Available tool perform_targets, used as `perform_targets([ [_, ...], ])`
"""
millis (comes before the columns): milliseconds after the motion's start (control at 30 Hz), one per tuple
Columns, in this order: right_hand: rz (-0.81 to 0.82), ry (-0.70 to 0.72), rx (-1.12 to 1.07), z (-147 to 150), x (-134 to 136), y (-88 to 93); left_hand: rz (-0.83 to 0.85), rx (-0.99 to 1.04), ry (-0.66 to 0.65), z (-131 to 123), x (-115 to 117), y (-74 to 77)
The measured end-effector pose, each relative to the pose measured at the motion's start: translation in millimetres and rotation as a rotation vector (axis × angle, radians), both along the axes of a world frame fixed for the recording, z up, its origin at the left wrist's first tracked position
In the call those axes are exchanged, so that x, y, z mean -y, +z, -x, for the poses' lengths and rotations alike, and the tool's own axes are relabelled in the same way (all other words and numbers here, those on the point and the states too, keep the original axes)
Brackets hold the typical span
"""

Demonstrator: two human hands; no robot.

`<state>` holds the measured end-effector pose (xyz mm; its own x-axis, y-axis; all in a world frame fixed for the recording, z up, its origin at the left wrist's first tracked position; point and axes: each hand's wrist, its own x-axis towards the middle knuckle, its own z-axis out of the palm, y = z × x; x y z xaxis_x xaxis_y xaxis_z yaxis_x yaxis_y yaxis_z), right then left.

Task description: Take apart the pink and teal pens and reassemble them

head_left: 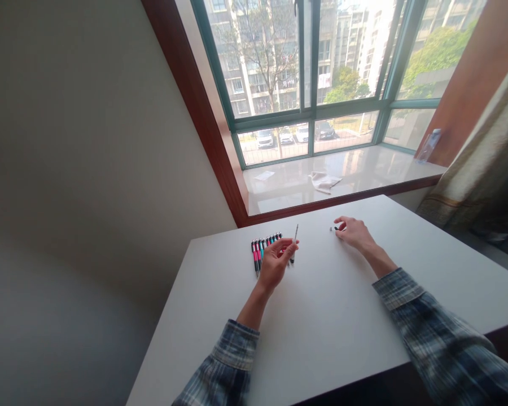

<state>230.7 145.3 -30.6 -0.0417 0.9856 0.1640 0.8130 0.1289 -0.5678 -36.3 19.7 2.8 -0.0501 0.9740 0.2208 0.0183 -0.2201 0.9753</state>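
Pinched upright between the thumb and fingers of my left hand [276, 260] is a slim pen part with a thin, pale shaft [297, 230] pointing up. Beside and partly behind that hand, a row of several click pens [258, 255] with pink, teal and black barrels lies on the white table [322, 316]. My right hand [354, 232] is at the tabletop further right, its thumb and fingertips closed around a small dark piece [337, 229]. A tiny light-coloured piece [331, 229] lies just left of those fingertips.
Beyond the table's far edge is a window sill [288, 194] with a crumpled cloth [324, 181], a white paper [265, 176] and a clear bottle [429, 145]. A wall [88, 169] stands on the left, and a curtain [469, 141] hangs on the right.
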Motion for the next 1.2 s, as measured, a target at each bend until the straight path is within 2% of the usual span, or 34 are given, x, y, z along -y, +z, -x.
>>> perform_targets([
  [367,-0.019,0.030,0.002,6,3,-3.0,0.023,-0.028,-0.021,-1,2,4.0],
  [500,-0.034,0.026,-0.012,7,4,2.1,0.015,-0.024,-0.020,-1,1,1.9],
  [600,-0.135,0.047,-0.181,14,8,13.0,0.003,-0.023,-0.013,-1,0,0.4],
  [700,-0.174,0.199,-0.549,27,18,25.8,-0.011,-0.049,0.010,0,0,1.1],
  [800,-0.025,0.440,-0.782,43,30,34.2,-0.015,-0.125,0.027,-1,2,4.2],
  [867,0.061,0.532,-0.851,53,38,36.4,-0.014,-0.180,0.030,-2,3,6.3],
  [1033,0.188,0.622,-0.940,64,45,35.5,-0.024,-0.264,0.035,-5,6,8.0],
  [1200,0.196,0.616,-0.950,68,45,34.2,-0.032,-0.303,0.028,-7,7,8.3],
])
